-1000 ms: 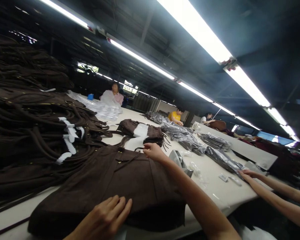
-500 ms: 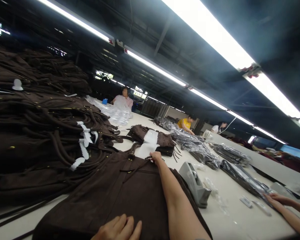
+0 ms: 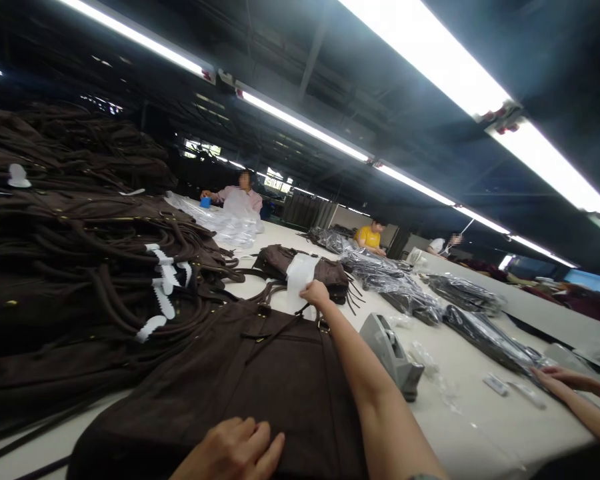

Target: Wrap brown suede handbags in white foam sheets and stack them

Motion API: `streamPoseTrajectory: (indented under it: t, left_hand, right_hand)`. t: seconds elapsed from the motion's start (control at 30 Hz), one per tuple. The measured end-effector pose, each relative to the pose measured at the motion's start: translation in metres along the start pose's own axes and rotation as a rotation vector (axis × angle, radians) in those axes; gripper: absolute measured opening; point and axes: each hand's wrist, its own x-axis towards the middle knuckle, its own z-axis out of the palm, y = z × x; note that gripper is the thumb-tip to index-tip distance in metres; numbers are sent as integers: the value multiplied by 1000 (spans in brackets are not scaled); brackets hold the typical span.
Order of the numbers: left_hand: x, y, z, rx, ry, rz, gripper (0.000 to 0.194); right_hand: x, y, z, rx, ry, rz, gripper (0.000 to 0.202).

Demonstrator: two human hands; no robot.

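Note:
A dark brown fabric bag lies flat in front of me, its buckle tabs and handles at the far side. My left hand rests on the near part of the bag, fingers loosely bent and a little apart. At the bag's far edge my right hand is closed on the end of a thin dark cord that runs across the bag's top. Just beyond that hand, a white paper strip wraps over a stack of folded brown bags. Its fingertips overlap the strip in view; whether they touch it I cannot tell.
A tall pile of brown bags with white paper tags fills the left. To the right stand a grey tape dispenser and plastic-wrapped bags. A co-worker's hands touch one. Other people work farther along the white table.
My right hand has moved forward and up with the cord, towards the white strip. My left hand stays on the bag. The view has shifted slightly.

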Motion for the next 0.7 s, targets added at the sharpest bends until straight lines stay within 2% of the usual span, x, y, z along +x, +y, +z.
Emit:
streamPoseTrajectory:
  t: [0.1, 0.2, 0.3, 0.43, 0.5, 0.6, 0.7]
  left_hand:
    - [9, 0, 7, 3, 8, -30, 30]
    - [21, 1, 1, -28, -118, -45, 36]
    - [30, 4, -13, -89, -277, -74, 42]
    - [34, 14, -28, -142, -416, -168, 48]
    - [36, 20, -31, -159, -460, -206, 50]
    - [41, 29, -33, -178, -508, -234, 53]
    - [46, 36, -31, -173, -552, -235, 53]
  right_hand:
    - [-7, -7, -9, 7, -41, 0, 1]
    - [-27, -4, -17, -1, -97, -5, 4]
    - [-61, 6, -23, -48, -123, -42, 7]
    - [-119, 16, -21, -150, -106, -99, 18]
    - [-148, 19, -16, -267, -68, -236, 14]
    - [-185, 24, -5, -518, -34, -535, 17]
    - [-207, 32, 4, -575, -68, -624, 19]
